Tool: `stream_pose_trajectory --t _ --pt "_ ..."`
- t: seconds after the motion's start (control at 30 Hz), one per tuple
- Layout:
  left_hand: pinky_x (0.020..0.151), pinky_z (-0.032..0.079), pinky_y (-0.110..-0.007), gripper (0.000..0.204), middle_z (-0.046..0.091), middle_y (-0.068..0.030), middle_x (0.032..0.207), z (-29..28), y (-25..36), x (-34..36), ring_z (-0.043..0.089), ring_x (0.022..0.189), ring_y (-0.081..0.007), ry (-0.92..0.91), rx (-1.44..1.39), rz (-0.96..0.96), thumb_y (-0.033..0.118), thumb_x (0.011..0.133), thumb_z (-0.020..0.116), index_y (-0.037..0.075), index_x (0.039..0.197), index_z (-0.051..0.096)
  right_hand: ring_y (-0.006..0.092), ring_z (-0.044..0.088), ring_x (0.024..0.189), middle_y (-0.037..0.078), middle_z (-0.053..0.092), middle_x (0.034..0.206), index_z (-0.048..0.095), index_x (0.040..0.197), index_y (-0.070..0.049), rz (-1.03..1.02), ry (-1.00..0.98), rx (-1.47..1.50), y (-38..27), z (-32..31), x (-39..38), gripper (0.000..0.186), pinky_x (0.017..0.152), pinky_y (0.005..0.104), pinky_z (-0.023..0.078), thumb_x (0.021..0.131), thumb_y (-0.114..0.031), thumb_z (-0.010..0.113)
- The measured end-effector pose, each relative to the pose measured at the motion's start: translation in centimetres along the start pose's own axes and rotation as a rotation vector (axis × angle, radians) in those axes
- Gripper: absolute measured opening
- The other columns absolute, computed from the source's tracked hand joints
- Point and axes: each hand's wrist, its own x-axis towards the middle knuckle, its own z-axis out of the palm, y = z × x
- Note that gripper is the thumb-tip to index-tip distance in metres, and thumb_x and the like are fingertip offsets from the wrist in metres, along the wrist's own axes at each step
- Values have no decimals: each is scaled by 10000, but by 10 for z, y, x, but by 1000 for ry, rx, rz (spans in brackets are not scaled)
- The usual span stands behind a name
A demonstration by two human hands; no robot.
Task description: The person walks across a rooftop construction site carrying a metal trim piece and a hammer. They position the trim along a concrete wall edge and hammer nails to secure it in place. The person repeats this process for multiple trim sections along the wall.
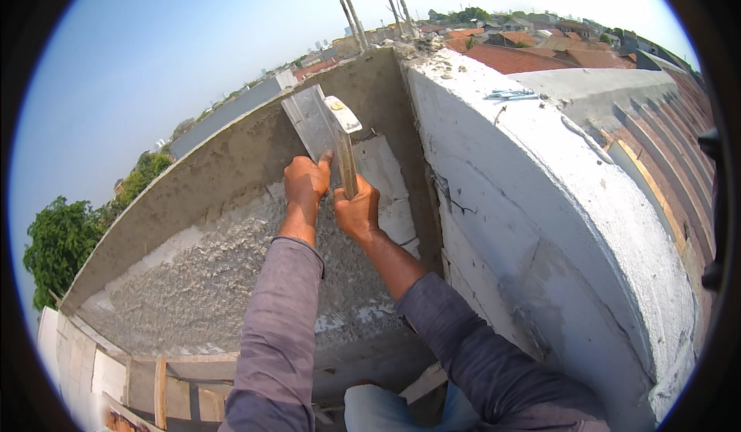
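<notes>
Count: two hands, one silver bar point(310, 123), one white piece point(344, 116) near the bar's far end, four metal rods point(349, 8) toward 12 o'clock. Bar sits in front of the plastered wall point(231, 181), far end pointing to 11 o'clock — long axis roughly 11 to 5. Left hand point(307, 179) curls closed on its left edge, thumb up; right hand point(357, 208) closes round the lower end. White wall point(494, 146) — 3 o'clock.
</notes>
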Motion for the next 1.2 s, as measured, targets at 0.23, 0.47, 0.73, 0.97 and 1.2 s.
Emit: stream_pose_trajectory --t 0.23,0.47,0.73,0.97,1.2 --pt "913 590 -467 434 758 -251 1110 0 4 2 740 1059 -402 -55 68 -19 406 960 705 -11 1050 784 397 747 908 261 730 899 685 987 31 5 -39 -98 6 -5 6 232 765 464 560 801 -108 692" --pt "928 578 -484 429 750 -245 1157 0 2 -8 728 1091 -408 61 112 39 416 939 725 9 1059 788 297 732 868 217 735 921 691 1125 56 91 -301 -75 2 -77 -76 343 787 421 558 849 -143 731" --pt "924 574 -528 482 745 -279 1101 -2 1 -47 719 1072 -455 126 199 199 434 930 731 -18 1099 739 103 590 541 19 562 625 547 818 -74 589 -296 252 24 -245 -318 261 458 306 464 939 -172 756" --pt "902 578 -540 344 728 -325 1045 24 -19 -39 719 1022 -482 179 158 280 217 921 679 -49 1137 652 250 703 713 126 697 787 707 1007 12 877 -457 -289 42 -339 -397 361 666 413 548 880 -317 781" --pt "910 578 -528 344 723 -334 1052 39 -20 -29 717 1037 -479 223 149 221 181 918 649 -58 1165 631 422 721 923 252 735 969 715 1148 11 789 -690 -497 58 -355 -450 518 872 481 544 887 -436 725"
